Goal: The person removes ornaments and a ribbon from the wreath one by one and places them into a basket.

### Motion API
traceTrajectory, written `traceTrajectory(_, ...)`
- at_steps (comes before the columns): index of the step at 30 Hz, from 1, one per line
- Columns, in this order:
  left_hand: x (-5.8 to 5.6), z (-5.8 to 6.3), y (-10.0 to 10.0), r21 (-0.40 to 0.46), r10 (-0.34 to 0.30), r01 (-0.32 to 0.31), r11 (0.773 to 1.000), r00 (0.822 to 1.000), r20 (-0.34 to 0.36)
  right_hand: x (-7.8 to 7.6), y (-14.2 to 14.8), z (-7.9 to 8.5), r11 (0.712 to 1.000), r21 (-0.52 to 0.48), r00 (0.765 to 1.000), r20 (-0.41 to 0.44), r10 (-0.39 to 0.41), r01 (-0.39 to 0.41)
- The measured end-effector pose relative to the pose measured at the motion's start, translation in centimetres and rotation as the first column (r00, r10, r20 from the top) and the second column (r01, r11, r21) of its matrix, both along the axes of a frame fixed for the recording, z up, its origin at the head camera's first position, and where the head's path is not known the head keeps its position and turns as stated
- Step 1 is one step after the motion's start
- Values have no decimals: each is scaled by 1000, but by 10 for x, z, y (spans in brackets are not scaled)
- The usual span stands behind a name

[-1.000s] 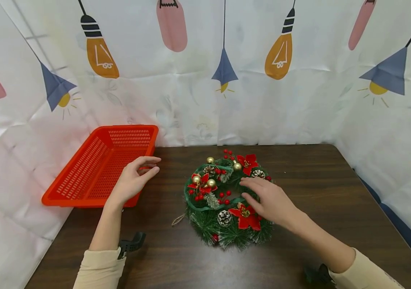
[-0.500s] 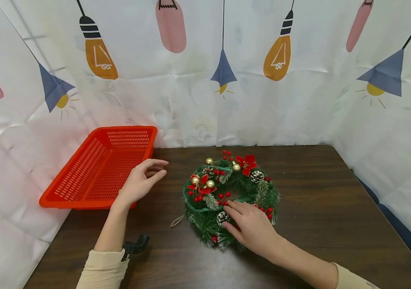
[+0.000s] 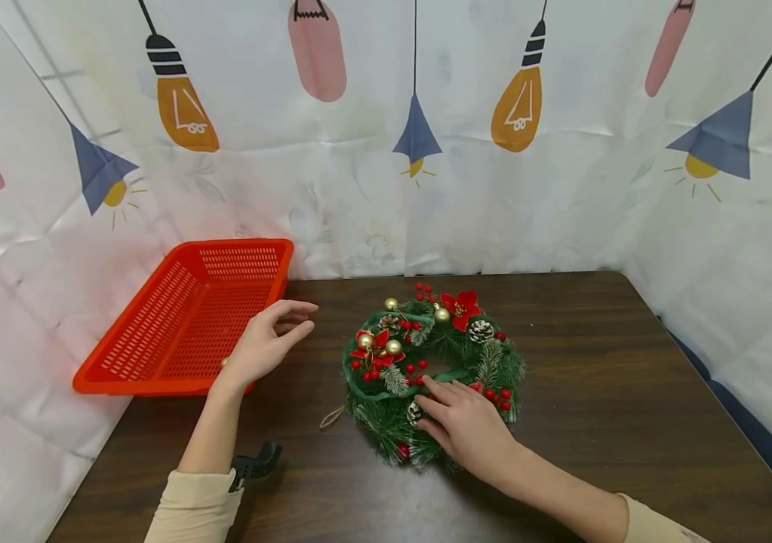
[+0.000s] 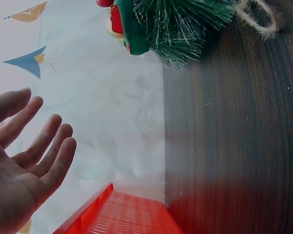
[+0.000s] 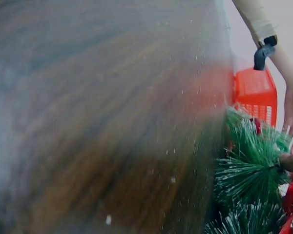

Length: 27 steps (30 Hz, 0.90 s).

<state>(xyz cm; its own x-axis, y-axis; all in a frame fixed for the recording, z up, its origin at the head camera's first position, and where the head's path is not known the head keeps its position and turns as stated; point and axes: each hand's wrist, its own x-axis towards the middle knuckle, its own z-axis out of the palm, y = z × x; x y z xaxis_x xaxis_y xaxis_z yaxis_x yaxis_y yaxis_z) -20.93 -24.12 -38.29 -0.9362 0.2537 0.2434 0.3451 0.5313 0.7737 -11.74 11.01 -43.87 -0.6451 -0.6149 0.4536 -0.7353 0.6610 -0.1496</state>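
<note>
A green Christmas wreath [image 3: 508, 366] lies on the table with red berries, gold balls, pine cones and red poinsettias. On its left part rests a curved green strip [image 3: 352, 381] with gold balls [image 3: 394, 347] and a red flower. My right hand [image 3: 470, 434] lies over the front of the wreath, fingers loosely extended beside a pine cone [image 3: 415, 412]. It hides the front poinsettia, whose red petals [image 5: 292, 195] show near my thumb in the right wrist view. My left hand [image 3: 263, 343] hovers near the basket's right side, fingers relaxed, holding nothing.
A red plastic basket [image 3: 121, 332] stands at the left back of the brown table [image 3: 596, 362]. A small yellowish spot [image 3: 225, 362] shows in it beside my left wrist. A twine loop [image 3: 331, 417] sticks out left of the wreath. Printed cloth [image 3: 358, 196] hangs behind.
My right hand has moved left and toward me, from above the wreath's middle to over the front poinsettia. My left hand has shifted slightly right.
</note>
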Motion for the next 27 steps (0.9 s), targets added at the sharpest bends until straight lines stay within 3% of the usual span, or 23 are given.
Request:
traceTrajectory(8, 0, -2, 3, -9, -18, 18, 1000, 1000, 1, -7, 16, 2, 999, -9, 993, 111, 50, -49)
traceTrajectory(15, 0, -5, 10, -28, -53, 54, 998, 998, 27, -21, 35, 6, 993, 45, 986, 132, 100, -107)
traceTrajectory(21, 1, -8, 17, -57, -128, 132, 990, 990, 65, -32, 52, 9, 992, 55, 983, 152, 105, -114)
traceTrajectory(27, 3, -15, 29, -69, -230, 232, 970, 972, 40, -34, 56, 4, 996, -5, 982, 169, 88, -88)
